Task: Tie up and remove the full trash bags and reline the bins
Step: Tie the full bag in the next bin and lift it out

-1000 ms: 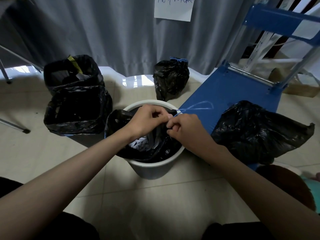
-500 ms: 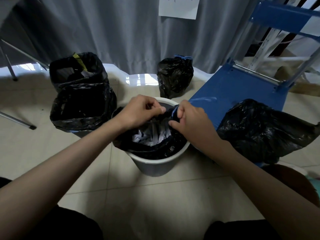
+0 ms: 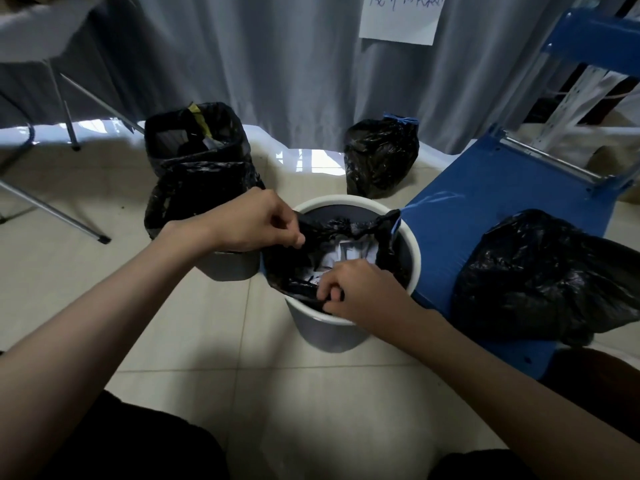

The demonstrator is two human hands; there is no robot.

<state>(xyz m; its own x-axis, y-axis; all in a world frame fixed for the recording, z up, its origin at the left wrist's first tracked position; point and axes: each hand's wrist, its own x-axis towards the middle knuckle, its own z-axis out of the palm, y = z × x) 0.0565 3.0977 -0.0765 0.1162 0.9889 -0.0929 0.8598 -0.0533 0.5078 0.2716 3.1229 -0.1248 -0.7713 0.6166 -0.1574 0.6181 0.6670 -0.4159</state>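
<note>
Black crinkled plastic of the trash bag (image 3: pixel 311 258) fills the round white plastic bin (image 3: pixel 414 251) at the centre of the frame, and both my hands are on its mouth. My left hand (image 3: pixel 256 220) pinches the bag's edge at the bin's left rim, fingers curled tight on the plastic. My right hand (image 3: pixel 360 289) is at the near rim with fingers curled down into the bag's edge; it seems to grip the plastic, though the fingertips are hidden in the dark folds. White crumpled paper (image 3: pixel 349 254) shows inside the bag between my hands. A thin blue drawstring (image 3: pixel 396 223) pokes out at the bag's far right edge, by the rim.

Left of centre stand two more black-lined bins (image 3: pixel 197 174), one behind the other, the nearer one partly behind my left hand. At upper centre a tied black bag with a blue knot (image 3: pixel 381 154) sits on the pale tiled floor (image 3: pixel 242 393) before the grey curtain (image 3: pixel 242 64). At right, a loose black bag (image 3: pixel 540 271) lies on the blue flat cart (image 3: pixel 485 188)
</note>
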